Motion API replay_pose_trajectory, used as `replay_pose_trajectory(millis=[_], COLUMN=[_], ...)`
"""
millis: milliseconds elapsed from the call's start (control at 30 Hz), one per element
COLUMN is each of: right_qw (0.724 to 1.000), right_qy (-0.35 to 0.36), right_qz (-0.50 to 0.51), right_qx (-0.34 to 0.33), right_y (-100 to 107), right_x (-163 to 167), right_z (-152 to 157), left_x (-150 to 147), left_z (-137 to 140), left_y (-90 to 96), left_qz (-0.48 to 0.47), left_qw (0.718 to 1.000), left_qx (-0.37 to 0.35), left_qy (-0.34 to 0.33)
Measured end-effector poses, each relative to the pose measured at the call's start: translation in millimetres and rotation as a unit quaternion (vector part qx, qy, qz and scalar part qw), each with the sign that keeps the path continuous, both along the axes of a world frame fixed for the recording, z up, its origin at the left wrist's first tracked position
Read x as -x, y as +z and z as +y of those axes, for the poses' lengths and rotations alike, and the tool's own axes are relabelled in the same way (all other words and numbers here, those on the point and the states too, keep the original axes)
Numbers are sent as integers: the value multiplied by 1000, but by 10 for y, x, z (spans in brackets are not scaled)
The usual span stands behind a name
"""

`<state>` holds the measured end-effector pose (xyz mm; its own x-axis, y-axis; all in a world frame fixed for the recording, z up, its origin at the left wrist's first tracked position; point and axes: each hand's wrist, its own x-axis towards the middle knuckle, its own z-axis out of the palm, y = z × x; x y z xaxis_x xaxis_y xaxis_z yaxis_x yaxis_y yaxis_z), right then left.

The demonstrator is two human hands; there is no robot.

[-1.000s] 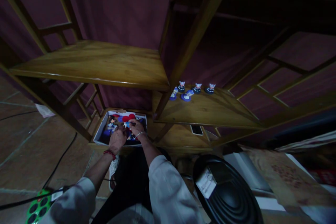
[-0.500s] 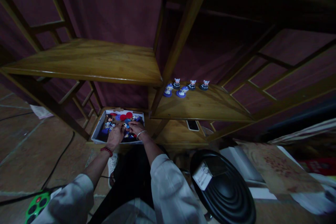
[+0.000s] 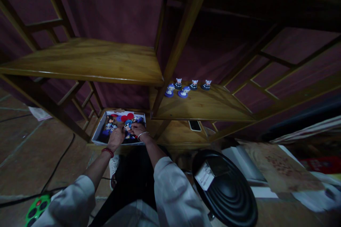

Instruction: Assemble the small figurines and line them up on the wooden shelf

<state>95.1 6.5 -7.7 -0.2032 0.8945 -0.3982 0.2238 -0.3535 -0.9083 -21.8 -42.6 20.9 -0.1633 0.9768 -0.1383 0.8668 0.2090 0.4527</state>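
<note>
I have open room at the front, over the near wall of the box [image 3: 97,133]; inside it, jumbled toys [image 3: 109,128] crowd the left hand [image 3: 116,138] and right hand [image 3: 137,129]. The upper shelf [image 3: 93,60] limits lifting towards the back. Sideways, a post [image 3: 185,25] at the middle shelf's [image 3: 213,105] left end bars a straight run. There, five figures [image 3: 169,91] obstruct the back left corner; the front edge and right end lie bare.

Wooden shelving [image 3: 106,60] before purplish drapery [image 3: 114,14], tiled floor [image 3: 34,159], dim light
</note>
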Motion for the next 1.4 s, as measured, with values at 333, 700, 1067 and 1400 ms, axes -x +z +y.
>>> replay_pose_trajectory(millis=[333, 700, 1067, 1400], right_qw=[981, 909, 901, 908], right_qy=[62, 191, 92, 41], right_qz=[-147, -301, -348, -351], right_qx=[-111, -216, -244, -227], right_y=[53, 407, 460, 404], right_x=[-76, -245, -415, -343], right_z=[-31, -207, -327, -333], left_x=[-5, -11, -128, 64], left_z=[-23, 9, 175, 304], left_y=[52, 86, 53, -70], left_qz=[-13, -110, -142, -51], left_qw=[1000, 993, 989, 997], left_qx=[-4, 7, 33, 53], left_qy=[-12, -51, 8, 34])
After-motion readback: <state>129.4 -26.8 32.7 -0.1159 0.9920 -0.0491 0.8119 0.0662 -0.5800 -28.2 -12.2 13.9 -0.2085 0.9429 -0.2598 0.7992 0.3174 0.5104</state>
